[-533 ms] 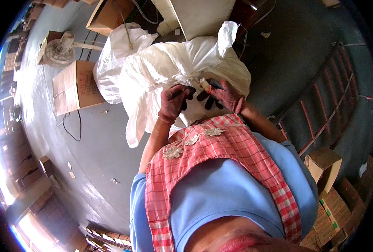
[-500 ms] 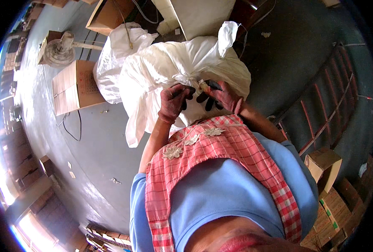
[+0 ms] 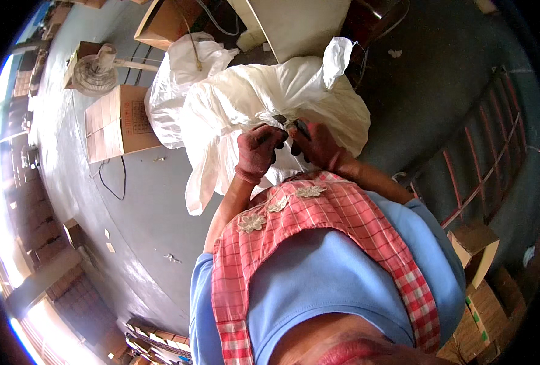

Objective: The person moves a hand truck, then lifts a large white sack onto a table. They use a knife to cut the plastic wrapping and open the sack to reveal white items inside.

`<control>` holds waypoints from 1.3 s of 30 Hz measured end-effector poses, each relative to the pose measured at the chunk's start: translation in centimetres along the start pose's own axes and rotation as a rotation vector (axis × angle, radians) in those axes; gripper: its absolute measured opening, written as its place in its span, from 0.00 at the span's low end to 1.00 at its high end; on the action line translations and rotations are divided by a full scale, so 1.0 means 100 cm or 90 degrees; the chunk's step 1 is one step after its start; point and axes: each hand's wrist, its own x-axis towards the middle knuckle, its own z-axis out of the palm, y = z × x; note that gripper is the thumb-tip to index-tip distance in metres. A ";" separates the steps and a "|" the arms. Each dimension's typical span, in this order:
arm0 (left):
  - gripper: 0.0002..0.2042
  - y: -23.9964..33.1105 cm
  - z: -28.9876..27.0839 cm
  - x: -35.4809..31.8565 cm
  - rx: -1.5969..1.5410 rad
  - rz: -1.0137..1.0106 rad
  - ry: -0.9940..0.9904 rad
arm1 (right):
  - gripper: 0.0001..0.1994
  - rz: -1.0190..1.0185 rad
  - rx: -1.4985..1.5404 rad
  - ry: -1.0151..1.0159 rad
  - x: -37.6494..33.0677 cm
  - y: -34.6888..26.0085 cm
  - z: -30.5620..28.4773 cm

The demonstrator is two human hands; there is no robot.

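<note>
A large white sack (image 3: 227, 91) bulges in front of me, its cloth gathered into creases at the middle. Both hands wear dark red gloves with black fingers and meet close together at that gathered part. My left hand (image 3: 258, 151) is closed, its fingers pinched near the creases; what lies in them is hidden. Beside it on the right, my right hand (image 3: 320, 146) is closed too, bent toward the left one, and I cannot make out what it grips. A knotted corner (image 3: 337, 61) of the sack sticks up at the far right.
Another white bag (image 3: 169, 91) leans on the sack's left, beside a cardboard box (image 3: 108, 125) and a fan (image 3: 95, 74). A pale panel (image 3: 303, 27) stands behind. A red metal rack (image 3: 483, 152) lies to the right, with an open carton (image 3: 473, 246) nearer me.
My right hand has moved left and turned inward, closing up to my left hand. The small tan thing seen earlier in its fingers is now hidden. The whole view has shifted slightly.
</note>
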 end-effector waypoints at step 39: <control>0.13 0.029 -0.027 -0.014 0.736 0.287 0.041 | 0.15 0.243 0.306 0.018 0.003 0.007 0.000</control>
